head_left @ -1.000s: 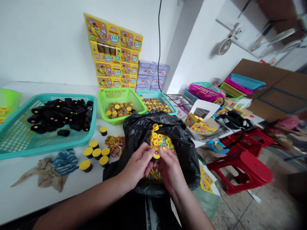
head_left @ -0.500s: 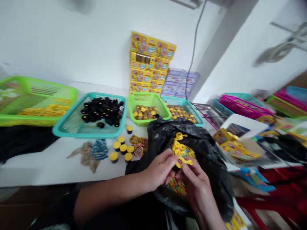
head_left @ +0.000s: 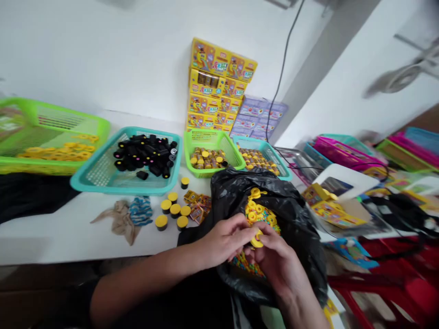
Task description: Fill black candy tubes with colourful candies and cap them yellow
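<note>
Both my hands meet over an open black plastic bag (head_left: 295, 214) that holds several yellow caps (head_left: 257, 210) and small coloured candies (head_left: 245, 262). My left hand (head_left: 222, 240) and my right hand (head_left: 277, 260) pinch one yellow cap (head_left: 256, 241) between their fingertips, just above the bag's contents. Whether a small tube sits under that cap is hidden by my fingers.
Several yellow-capped tubes (head_left: 173, 211) and sachets (head_left: 197, 203) lie left of the bag. A teal tray (head_left: 92, 180) holds black tubes (head_left: 146, 153). Behind stand green baskets (head_left: 206, 137), a teal basket (head_left: 270, 151), yellow boxes (head_left: 216, 87). A rag (head_left: 123, 219) lies nearby.
The view swung left and then settled. My hands stayed over the bag and closed tighter around the yellow cap, which now sits a little lower.
</note>
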`<state>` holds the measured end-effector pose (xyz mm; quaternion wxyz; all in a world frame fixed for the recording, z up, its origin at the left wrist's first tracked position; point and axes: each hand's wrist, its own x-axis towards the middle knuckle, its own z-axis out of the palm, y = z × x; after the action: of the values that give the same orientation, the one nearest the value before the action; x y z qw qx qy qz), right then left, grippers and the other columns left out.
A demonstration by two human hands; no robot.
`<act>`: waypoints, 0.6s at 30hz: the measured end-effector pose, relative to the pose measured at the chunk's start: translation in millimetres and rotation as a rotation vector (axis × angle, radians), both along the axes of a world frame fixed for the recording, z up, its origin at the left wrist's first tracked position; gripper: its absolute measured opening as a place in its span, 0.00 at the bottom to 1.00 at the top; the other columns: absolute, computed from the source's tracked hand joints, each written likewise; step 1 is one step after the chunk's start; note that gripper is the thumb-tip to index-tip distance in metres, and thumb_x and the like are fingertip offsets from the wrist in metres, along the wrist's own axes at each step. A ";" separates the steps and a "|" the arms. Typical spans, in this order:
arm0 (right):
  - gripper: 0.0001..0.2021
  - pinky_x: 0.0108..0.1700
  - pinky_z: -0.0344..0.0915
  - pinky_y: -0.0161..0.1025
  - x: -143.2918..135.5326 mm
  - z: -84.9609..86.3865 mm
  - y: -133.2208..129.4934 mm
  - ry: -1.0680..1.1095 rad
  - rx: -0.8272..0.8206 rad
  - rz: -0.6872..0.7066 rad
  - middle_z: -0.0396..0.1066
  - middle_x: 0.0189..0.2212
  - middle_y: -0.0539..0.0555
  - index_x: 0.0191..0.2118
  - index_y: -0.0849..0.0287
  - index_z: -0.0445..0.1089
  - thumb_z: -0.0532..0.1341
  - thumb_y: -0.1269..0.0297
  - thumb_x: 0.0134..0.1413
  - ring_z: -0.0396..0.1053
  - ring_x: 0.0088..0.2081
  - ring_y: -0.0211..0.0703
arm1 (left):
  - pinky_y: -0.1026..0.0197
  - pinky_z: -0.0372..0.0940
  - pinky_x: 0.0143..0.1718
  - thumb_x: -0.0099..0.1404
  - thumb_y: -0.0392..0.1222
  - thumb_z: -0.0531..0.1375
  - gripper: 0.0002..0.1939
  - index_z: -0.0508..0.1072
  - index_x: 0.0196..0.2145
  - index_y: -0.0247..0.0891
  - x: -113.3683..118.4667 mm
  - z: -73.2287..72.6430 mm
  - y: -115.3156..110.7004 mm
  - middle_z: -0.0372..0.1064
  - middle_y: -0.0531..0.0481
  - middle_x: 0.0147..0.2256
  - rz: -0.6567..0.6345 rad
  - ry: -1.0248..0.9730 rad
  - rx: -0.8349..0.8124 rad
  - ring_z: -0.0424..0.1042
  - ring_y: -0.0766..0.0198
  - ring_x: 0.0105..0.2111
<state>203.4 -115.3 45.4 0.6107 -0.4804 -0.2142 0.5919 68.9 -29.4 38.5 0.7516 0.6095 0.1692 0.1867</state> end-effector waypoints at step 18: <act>0.15 0.35 0.69 0.35 0.4 -8.6 -22.4 -0.623 0.159 -0.109 0.73 0.34 0.53 0.41 0.54 0.73 0.69 0.58 0.45 0.71 0.35 0.44 | 0.69 0.53 0.19 0.66 0.54 0.55 0.15 0.64 0.36 0.38 -0.4 10.2 -5.5 0.61 0.59 0.22 -0.016 0.073 0.104 0.58 0.73 0.18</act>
<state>203.8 -137.7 36.8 0.5822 -0.6000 -0.4101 0.3645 68.5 -34.8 48.7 0.7137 0.6556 0.1815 0.1669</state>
